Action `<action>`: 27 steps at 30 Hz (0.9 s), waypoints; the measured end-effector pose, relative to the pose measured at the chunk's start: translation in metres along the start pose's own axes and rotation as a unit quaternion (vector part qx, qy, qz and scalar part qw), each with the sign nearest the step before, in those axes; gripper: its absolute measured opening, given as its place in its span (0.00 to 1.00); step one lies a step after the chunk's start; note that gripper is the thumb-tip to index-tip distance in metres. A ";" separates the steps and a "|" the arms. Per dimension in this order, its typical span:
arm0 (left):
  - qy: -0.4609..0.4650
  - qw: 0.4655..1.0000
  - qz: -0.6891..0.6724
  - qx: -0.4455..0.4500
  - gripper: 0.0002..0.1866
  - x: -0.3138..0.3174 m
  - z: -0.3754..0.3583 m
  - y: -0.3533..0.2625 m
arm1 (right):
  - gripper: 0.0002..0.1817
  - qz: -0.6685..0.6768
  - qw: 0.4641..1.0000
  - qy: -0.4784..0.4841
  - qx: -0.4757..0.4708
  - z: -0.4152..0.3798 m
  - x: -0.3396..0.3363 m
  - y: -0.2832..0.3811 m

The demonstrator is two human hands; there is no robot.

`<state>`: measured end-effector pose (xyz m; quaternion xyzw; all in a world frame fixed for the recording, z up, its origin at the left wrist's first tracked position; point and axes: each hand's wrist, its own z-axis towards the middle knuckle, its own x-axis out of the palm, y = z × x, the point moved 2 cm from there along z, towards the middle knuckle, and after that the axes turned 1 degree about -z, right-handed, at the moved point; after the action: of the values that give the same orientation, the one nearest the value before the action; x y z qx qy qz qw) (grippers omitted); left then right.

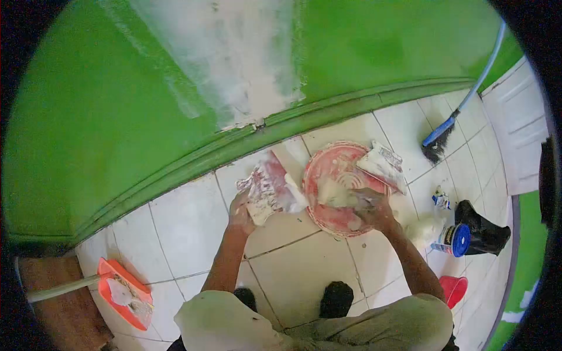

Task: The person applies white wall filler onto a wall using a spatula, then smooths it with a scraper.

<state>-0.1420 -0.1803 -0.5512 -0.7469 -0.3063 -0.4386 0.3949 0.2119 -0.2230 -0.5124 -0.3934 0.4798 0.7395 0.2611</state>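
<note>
My left hand [240, 213] is closed on the edge of a flat, reddish putty spreader [270, 181] thickly smeared with white paste. Just to its right, a round red basin [312, 206] coated with white residue rests on the tiles. Over the basin's right side is my right hand [373, 209], its fingers bent and whitened with paste. A pale lump of putty [333, 193] lies at its fingertips; blur hides what the fingers grip. Another paste-covered spreader [381, 164] leans across the basin's upper right rim.
Ahead stands a green wall [374, 47] with a white patched strip [252, 52]. A blue broom [442, 131], a blue-lidded tub [453, 240], a black bag [483, 228] and a red bowl [453, 289] are at right. An orange dustpan [126, 292] sits left.
</note>
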 end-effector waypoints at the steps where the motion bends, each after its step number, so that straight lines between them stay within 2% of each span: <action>1: 0.021 1.000 0.006 0.004 0.27 0.000 -0.010 -0.006 | 0.22 0.001 1.000 0.000 -0.008 0.004 -0.010 0.014; 2: -0.003 0.999 0.038 0.015 0.29 -0.008 -0.017 -0.010 | 0.24 0.080 0.988 0.026 0.127 0.008 -0.021 0.024; 5: -0.039 0.997 0.055 0.046 0.30 -0.026 -0.038 -0.018 | 0.28 0.087 0.971 0.052 0.215 0.011 -0.011 0.023; 6: -0.041 0.996 0.053 0.056 0.30 -0.025 -0.044 -0.021 | 0.28 0.114 0.974 0.057 0.188 0.019 -0.011 0.032; 8: 0.003 0.998 0.004 0.070 0.24 -0.020 -0.056 -0.023 | 0.29 0.140 0.976 0.070 0.154 0.036 -0.017 0.052; 9: 0.003 0.997 0.001 0.078 0.24 -0.019 -0.059 -0.025 | 0.28 0.040 0.997 0.044 0.048 0.053 -0.028 0.071; 10: -0.009 0.997 -0.020 0.071 0.24 -0.020 -0.063 -0.026 | 0.27 -0.060 0.996 0.016 -0.060 0.069 -0.036 0.090; 11: -0.020 0.997 -0.041 0.064 0.23 -0.021 -0.067 -0.027 | 0.27 -0.062 0.996 0.020 -0.068 0.084 -0.040 0.103; 13: -0.014 0.996 -0.036 0.080 0.23 -0.027 -0.078 -0.032 | 0.24 0.090 0.983 0.127 0.100 0.111 -0.038 0.118; 15: -0.006 0.995 -0.030 0.090 0.23 -0.031 -0.089 -0.040 | 0.22 0.155 0.976 0.135 0.067 0.137 -0.031 0.132; 17: -0.077 0.991 -0.001 0.105 0.23 -0.038 -0.104 -0.048 | 0.22 0.260 0.926 0.192 0.195 0.159 -0.025 0.163; 18: -0.073 0.991 -0.005 0.110 0.23 -0.042 -0.113 -0.053 | 0.23 0.334 0.884 0.207 0.255 0.166 -0.023 0.186; 19: -0.041 0.993 -0.019 0.109 0.23 -0.046 -0.124 -0.058 | 0.23 0.329 0.886 0.208 0.251 0.170 -0.008 0.185; 21: -0.005 0.993 -0.035 0.114 0.23 -0.058 -0.144 -0.066 | 0.29 0.450 0.842 0.151 0.256 0.179 0.028 0.182; 22: -0.009 0.990 -0.029 0.134 0.23 -0.067 -0.153 -0.069 | 0.27 0.518 0.803 0.143 0.258 0.175 0.033 0.192; 24: -0.007 0.987 -0.028 0.157 0.23 -0.089 -0.164 -0.074 | 0.27 0.541 0.789 0.118 0.265 0.171 0.060 0.194; 25: -0.031 0.985 -0.030 0.165 0.23 -0.102 -0.170 -0.075 | 0.26 0.568 0.769 0.092 0.279 0.168 0.074 0.193; 27: -0.056 0.983 -0.035 0.170 0.22 -0.116 -0.174 -0.072 | 0.28 0.568 0.765 0.076 0.295 0.162 0.097 0.187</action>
<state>-0.3217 -0.3062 -0.5793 -0.6810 -0.4243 -0.3512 0.4825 -0.0389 -0.1495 -0.4618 -0.0079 0.8285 0.5420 -0.1405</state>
